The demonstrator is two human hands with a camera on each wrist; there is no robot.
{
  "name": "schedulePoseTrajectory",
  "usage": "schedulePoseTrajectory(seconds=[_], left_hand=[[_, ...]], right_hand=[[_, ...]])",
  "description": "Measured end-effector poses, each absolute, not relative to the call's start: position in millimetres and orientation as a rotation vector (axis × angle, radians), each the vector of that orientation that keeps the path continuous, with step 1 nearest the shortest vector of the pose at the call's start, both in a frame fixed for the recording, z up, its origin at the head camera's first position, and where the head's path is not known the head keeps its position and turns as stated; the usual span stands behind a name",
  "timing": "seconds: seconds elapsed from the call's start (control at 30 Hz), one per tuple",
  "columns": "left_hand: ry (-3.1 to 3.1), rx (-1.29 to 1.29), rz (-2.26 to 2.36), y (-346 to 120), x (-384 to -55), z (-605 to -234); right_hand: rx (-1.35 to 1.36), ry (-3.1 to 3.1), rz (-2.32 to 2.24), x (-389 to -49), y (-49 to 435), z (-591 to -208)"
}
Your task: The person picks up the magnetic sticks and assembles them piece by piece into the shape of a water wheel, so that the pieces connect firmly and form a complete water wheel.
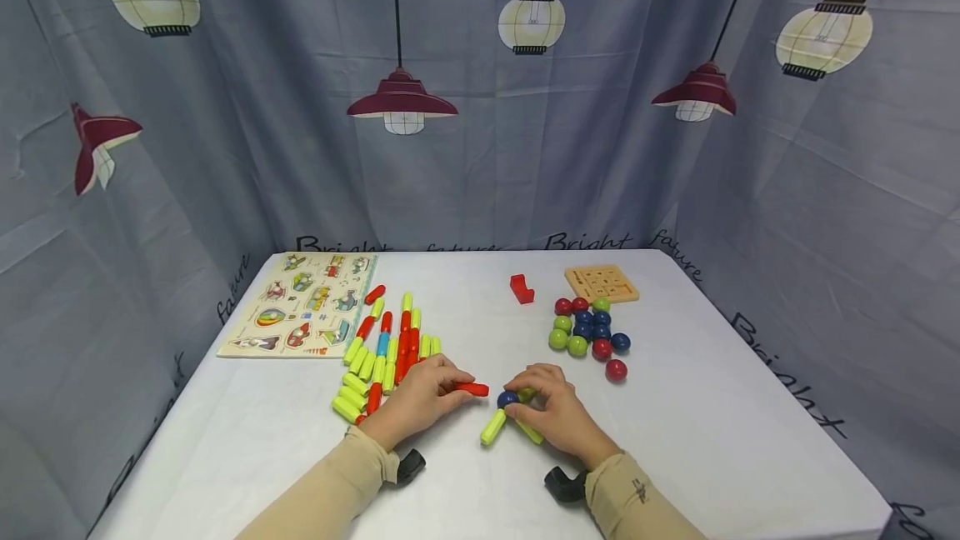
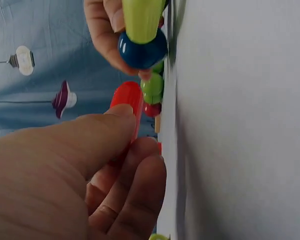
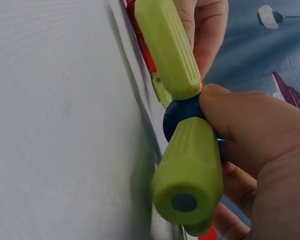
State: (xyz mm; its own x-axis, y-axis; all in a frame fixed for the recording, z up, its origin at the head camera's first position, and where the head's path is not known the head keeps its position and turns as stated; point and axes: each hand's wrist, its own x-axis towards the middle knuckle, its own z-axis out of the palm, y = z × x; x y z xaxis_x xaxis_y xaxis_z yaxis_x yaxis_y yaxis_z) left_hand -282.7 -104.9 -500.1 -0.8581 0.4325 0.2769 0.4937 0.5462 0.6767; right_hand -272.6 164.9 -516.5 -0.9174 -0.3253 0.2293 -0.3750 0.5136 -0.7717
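Between thumb and fingers my left hand (image 1: pixel 424 397) pinches a red rod (image 1: pixel 472 389), its rounded free end pointing right toward the blue ball. My right hand (image 1: pixel 553 408) grips the blue ball (image 1: pixel 507 399), from which yellow-green rods (image 1: pixel 492 427) stick out in several directions. Seen from the right wrist, one yellow-green rod (image 3: pixel 187 175) points at the camera, with a grey spot in its end. The left wrist view shows the red rod (image 2: pixel 127 100) a short gap away from the blue ball (image 2: pixel 144 50). Fingers partly cover the far side of the ball.
Left of the hands lie many loose red and yellow-green rods (image 1: pixel 405 348) and a blue one, beside a picture puzzle board (image 1: pixel 300 304). Red, green and blue balls (image 1: pixel 583 330) cluster at the right, near a wooden board (image 1: pixel 602 283). A red bracket-like piece (image 1: pixel 522 288) lies farther back.
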Motion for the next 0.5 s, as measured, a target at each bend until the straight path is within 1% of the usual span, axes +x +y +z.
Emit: schedulePoseTrajectory(seconds=[0.2, 0.27, 0.37, 0.5], left_hand=[[-2.735, -0.93, -1.262, -100.6, -280.4, -502.3], [-2.756, -0.937, -1.203, -101.5, -280.3, -502.3], [-2.745, -0.86, -1.006, -103.5, -283.0, -502.3], [-2.776, -0.686, -0.596, -106.4, -287.9, -503.6]], right_hand=[[0.689, -2.668, 1.39, -274.0, 165.0, -520.9], [0.688, -2.682, 1.372, -273.8, 165.3, -521.5], [0.668, -2.71, 1.36, -273.5, 165.4, -521.5], [0.652, -2.732, 1.356, -274.7, 165.8, -521.5]])
